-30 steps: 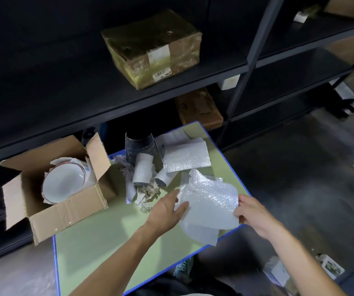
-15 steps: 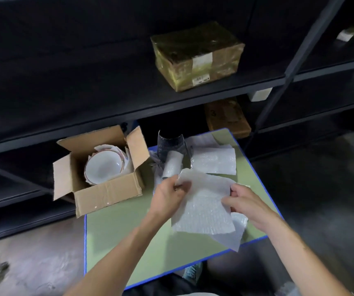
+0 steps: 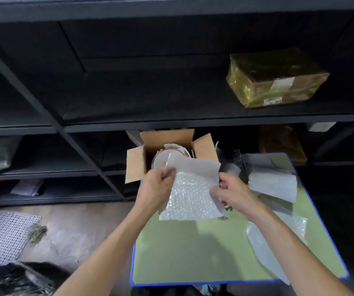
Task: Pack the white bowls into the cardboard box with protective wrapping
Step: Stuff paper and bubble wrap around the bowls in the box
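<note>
**Wrap has travelled over to the box: topping-off time?**

Since a second ago you've carried the bubble wrap sheet (image 3: 190, 199) off the right part of the table (image 3: 193, 253) and across to the cardboard box (image 3: 136, 165). Your head has swung left with it, so the box sits mid-view now. The sheet hangs right at the box's near wall, and its top edge covers part of the opening.

Your left hand (image 3: 155, 185) pinches the sheet's upper left corner between thumb and fingers. Your right hand (image 3: 232, 194) pinches the right edge the same way — neither is spread flat. A thin white foam layer (image 3: 195, 167) rides behind the bubble side, and I can't tell if it's a separate piece.

Progress, as a guess: at least one white bowl (image 3: 161, 158) is already in the box, with white wrapping poking up around it. I can't see how many sit under it. No loose bowls show on the table, so I'd say you're well past halfway. What's left looks like laying this sheet over the bowl, tucking it down and folding the flaps, which all stand open.

The sheet is close to square, so its long axis is hard to call. The stretched top edge runs left-right along the box's near wall, and the lower edge droops to the table. The bowl's mouth faces up and a bit toward you, though it's mostly hidden.
</note>
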A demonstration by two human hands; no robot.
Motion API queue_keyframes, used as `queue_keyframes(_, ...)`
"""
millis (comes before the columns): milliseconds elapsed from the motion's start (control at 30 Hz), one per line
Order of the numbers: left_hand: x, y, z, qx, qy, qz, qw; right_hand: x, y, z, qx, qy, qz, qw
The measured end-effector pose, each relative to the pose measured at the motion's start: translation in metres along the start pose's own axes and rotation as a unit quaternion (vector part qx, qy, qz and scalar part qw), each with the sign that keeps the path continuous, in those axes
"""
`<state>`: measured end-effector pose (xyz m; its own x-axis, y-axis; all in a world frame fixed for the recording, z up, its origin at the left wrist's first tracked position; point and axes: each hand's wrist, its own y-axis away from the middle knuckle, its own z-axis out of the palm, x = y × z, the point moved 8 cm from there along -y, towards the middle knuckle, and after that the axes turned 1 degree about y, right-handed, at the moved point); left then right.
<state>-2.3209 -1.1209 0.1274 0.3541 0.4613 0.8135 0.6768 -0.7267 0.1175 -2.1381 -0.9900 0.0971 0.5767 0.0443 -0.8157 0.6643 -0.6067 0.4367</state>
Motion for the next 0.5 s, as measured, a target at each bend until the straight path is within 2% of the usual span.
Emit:
queue_keyframes(133,-0.015,-0.009,-0.059,0.054,-0.033,-0.027,0.998,-0.037,-0.013,0.032,-0.016,0.010,-0.030,0.999)
queue_keyframes(300,-0.021,-0.028,-0.120,0.109,-0.063,-0.009,0.992,-0.068,-0.025,0.056,0.000,0.017,-0.055,0.998)
queue_keyframes(400,-0.016,-0.035,-0.146,0.144,-0.111,0.013,0.983,-0.075,-0.032,0.066,0.002,0.029,-0.058,0.998)
queue_keyframes(500,-0.006,-0.046,-0.154,0.144,-0.185,0.031,0.972,-0.074,-0.038,0.069,0.004,0.055,-0.055,0.997)
